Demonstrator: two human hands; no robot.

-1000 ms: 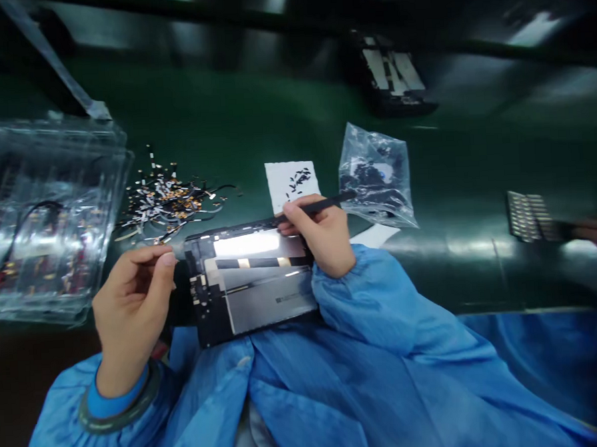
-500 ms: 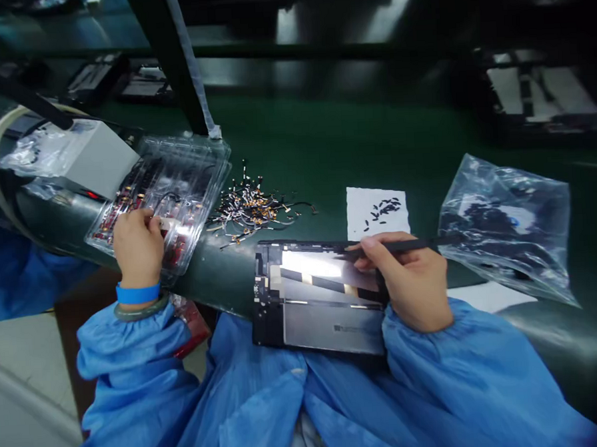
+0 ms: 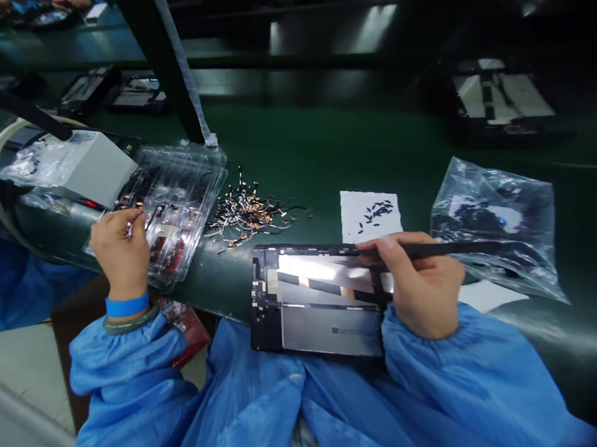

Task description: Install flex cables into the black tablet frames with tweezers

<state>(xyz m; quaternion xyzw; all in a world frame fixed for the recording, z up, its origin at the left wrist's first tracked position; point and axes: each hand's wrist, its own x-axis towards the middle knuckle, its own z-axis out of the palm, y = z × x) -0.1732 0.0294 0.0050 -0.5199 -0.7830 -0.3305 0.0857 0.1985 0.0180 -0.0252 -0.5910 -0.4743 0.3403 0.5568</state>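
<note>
My left hand (image 3: 122,249) is closed in a pinch over the left edge of a clear plastic tray (image 3: 202,163) holding small red and dark parts. Whatever lies between its fingertips is too small to name. My right hand (image 3: 424,283) grips a slim black tool (image 3: 460,248), which looks like tweezers, pointing left across the upper right edge of an opened tablet (image 3: 334,328). The tablet lies flat at the bench's front edge, its battery and circuit parts exposed. Beyond it sits a pile of small cables (image 3: 250,212) with gold-coloured ends.
White paper (image 3: 350,211) bearing small black pieces lies behind the tablet. To its right is a clear plastic bag (image 3: 528,205) of dark parts. A white box (image 3: 100,167) and a dark post (image 3: 165,64) stand at left. Another opened device (image 3: 502,99) is farther back.
My left hand has moved left and slightly down over the tray, its fingers pinched. My right hand with the black tool has shifted slightly right along the tablet's edge.
</note>
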